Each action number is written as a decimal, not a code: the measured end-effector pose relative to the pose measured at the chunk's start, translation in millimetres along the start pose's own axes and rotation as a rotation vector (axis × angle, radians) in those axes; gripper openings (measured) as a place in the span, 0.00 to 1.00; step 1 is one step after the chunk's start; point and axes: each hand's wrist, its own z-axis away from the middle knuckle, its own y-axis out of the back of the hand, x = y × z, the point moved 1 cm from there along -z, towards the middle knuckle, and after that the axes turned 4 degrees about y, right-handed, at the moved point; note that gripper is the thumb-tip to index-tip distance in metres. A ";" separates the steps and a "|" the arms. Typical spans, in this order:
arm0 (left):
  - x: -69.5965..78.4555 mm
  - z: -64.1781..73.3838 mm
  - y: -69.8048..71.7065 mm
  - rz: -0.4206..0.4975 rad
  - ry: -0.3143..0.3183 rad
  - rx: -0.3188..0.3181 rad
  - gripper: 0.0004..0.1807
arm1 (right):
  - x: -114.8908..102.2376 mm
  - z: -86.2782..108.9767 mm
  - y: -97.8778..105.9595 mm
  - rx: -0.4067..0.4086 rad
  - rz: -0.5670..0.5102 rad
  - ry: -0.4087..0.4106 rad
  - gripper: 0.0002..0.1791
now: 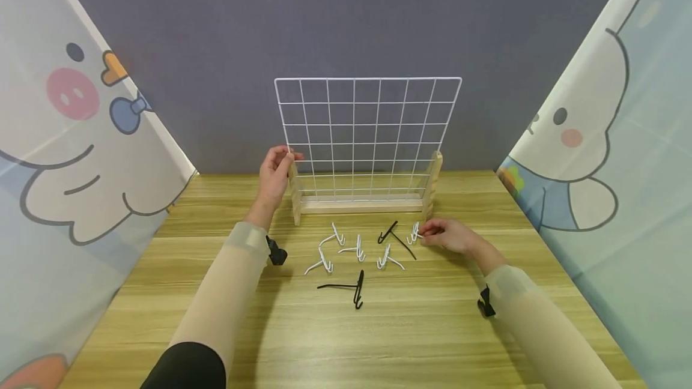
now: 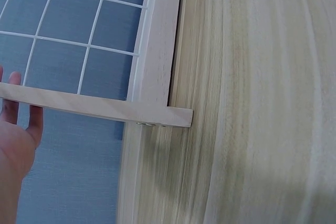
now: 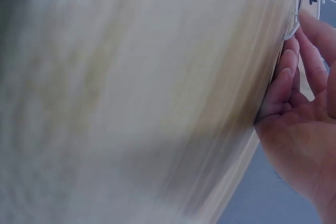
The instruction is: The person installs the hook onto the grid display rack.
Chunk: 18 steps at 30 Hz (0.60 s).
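Person's left grip (image 1: 277,168) is curled round the top of the left wooden post (image 1: 295,197), right beside the white wire grid (image 1: 354,102). Right grip (image 1: 447,236) is almost closed, pinching the rightmost white hook (image 1: 414,233) down at the worktop (image 1: 459,329). Four more white hooks (image 1: 359,249) and two black hooks (image 1: 360,281) lie scattered off to its left.

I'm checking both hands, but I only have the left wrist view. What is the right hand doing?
Observer: The right hand pinches a white hook.
Operator: Any hooks of another colour?
Observer: Yes, two black hooks lie on the table.
Operator: How high does the grid reach?
Observer: The white grid rises above both wooden posts.
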 end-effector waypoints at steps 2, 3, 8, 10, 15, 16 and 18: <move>0.8 0.3 0.2 -0.003 0.002 -0.005 0.07 | -0.8 0.1 0.0 0.008 0.009 0.000 0.16; 0.9 0.3 0.3 -0.004 0.004 -0.008 0.07 | -1.4 0.7 0.0 0.012 0.018 0.001 0.16; 1.9 0.4 0.1 -0.003 0.015 -0.011 0.05 | -2.9 2.4 0.0 0.031 0.070 0.003 0.13; 2.4 0.4 0.2 0.002 0.019 -0.011 0.04 | -3.2 2.6 0.2 0.034 0.092 0.009 0.13; 2.8 0.2 0.5 0.006 0.015 -0.015 0.05 | -3.1 1.1 0.6 0.043 0.116 -0.002 0.12; 2.9 0.2 0.5 0.005 0.014 -0.017 0.05 | -3.0 0.6 0.7 0.045 0.115 -0.009 0.12; 3.1 0.2 0.5 0.004 0.010 -0.020 0.06 | -2.9 -0.1 0.9 0.045 0.124 -0.006 0.12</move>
